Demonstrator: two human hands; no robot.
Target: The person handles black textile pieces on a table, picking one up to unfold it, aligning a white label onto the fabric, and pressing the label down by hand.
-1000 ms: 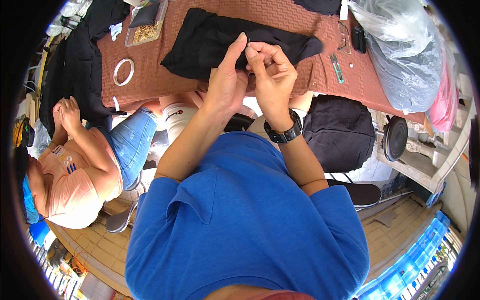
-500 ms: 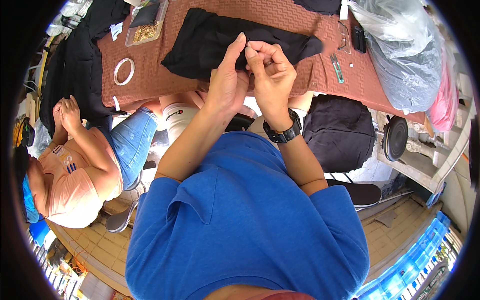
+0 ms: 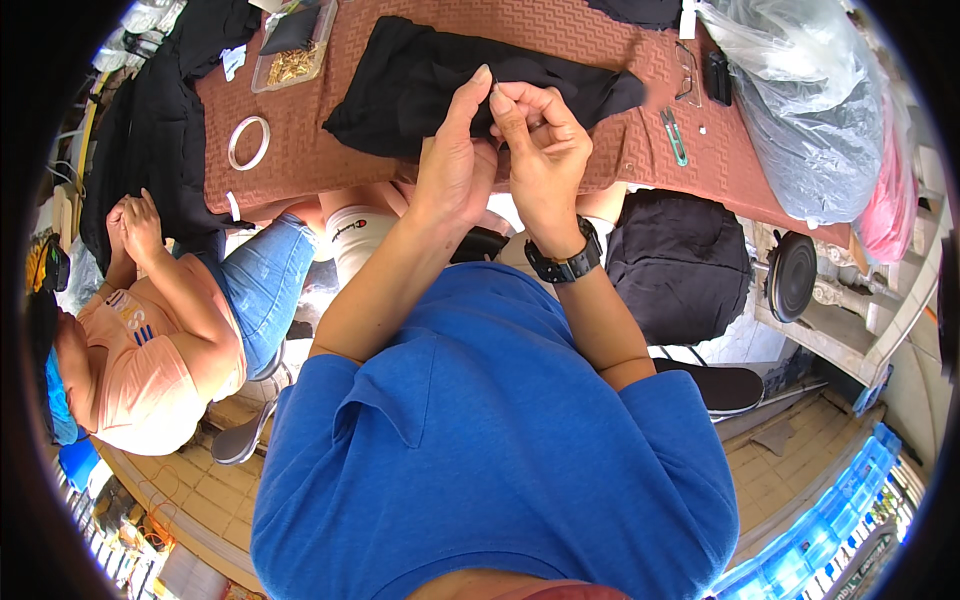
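Right hand (image 3: 548, 155): thumb and index pinched; anything between them too small to tell. Left hand (image 3: 458, 172): thumb raised, other fingers mostly hidden, hold cannot be told. Black cloth (image 3: 395, 95): far side, on brown table cover (image 3: 225, 185). Green snips (image 3: 675, 140): right.

Looks like a small garment workshop, judging by folded black cloth (image 3: 390, 95), green metal-bladed snips (image 3: 676, 145), a brown patterned surface (image 3: 300, 145) and a bulging clear plastic bag (image 3: 800, 130).
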